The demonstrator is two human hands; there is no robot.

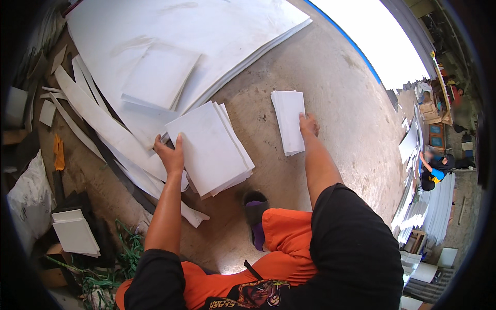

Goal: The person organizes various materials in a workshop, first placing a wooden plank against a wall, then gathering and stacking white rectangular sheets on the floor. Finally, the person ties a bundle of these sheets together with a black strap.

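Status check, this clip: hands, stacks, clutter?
Left hand at wide stack, left edge. Right hand at narrow stack, right edge. Stacks apart, edges uneven. White strips left of wide stack.

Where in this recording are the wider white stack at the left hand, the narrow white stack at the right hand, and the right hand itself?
Wider white stack (211, 147): head view, its top face.
Narrow white stack (290, 121): head view, its top face.
Right hand (309, 125): head view, its middle.
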